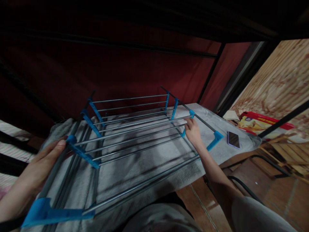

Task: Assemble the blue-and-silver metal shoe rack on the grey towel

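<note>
Seen from the head camera: the left hand (48, 156), at lower left, is closed around a grey side pole of a rack, its thumb lying just beside a blue connector (71, 140) and its other fingers partly hidden behind the pole. The right hand (192, 129), right of centre, is nearly closed, fingers bent in on the end of a thin crossbar, next to another blue connector (191, 113).

The rack (135, 127) stretches between the two hands, on a table (205, 112) covered in pale grey cloth. It is made of slim grey metal tubes joined by bright blue plastic pieces, with rows of crossbars running from left to right. A large blue corner piece (45, 212) sits nearest the viewer, at bottom left.

A dark red wall (135, 67) rises close behind the rack. The table's near edge drops to a tiled floor (195, 206). To the right, bare cloth separates the rack from a phone (233, 140) near the table's right edge; a chair (256, 170) stands beyond.
</note>
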A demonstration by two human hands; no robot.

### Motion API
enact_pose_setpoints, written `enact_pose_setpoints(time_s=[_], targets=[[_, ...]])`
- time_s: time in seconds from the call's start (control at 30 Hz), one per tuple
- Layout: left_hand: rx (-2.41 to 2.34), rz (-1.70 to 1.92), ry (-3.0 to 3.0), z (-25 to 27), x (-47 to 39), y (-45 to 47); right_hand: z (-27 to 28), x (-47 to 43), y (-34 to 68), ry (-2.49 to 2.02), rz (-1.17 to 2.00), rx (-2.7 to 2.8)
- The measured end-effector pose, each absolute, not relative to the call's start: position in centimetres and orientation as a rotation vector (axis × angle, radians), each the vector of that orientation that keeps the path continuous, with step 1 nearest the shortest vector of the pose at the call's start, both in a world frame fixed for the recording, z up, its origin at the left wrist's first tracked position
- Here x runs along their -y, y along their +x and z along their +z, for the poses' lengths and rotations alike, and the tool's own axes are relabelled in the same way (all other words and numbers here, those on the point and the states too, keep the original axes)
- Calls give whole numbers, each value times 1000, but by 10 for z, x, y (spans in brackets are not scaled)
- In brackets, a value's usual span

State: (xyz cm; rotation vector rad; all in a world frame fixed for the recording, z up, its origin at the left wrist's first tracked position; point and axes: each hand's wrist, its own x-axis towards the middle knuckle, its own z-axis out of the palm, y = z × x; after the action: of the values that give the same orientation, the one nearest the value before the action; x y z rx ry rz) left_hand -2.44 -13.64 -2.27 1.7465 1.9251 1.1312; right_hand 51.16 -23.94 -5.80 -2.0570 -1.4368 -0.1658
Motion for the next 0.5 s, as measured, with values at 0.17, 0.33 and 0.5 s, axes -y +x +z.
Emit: enact_pose_setpoints(time_s=[0.17, 0.33, 0.5], targets=[[-1694, 1130, 1254, -75, 174, -52, -117, 261, 500, -2220, 487, 1743], [-1716, 1038, 1301, -155, 221, -87, -152, 247, 495, -2169, 823, 2051], [-1831, 929, 1594, -215, 264, -103, -162, 227, 466, -2213, 912, 2221]])
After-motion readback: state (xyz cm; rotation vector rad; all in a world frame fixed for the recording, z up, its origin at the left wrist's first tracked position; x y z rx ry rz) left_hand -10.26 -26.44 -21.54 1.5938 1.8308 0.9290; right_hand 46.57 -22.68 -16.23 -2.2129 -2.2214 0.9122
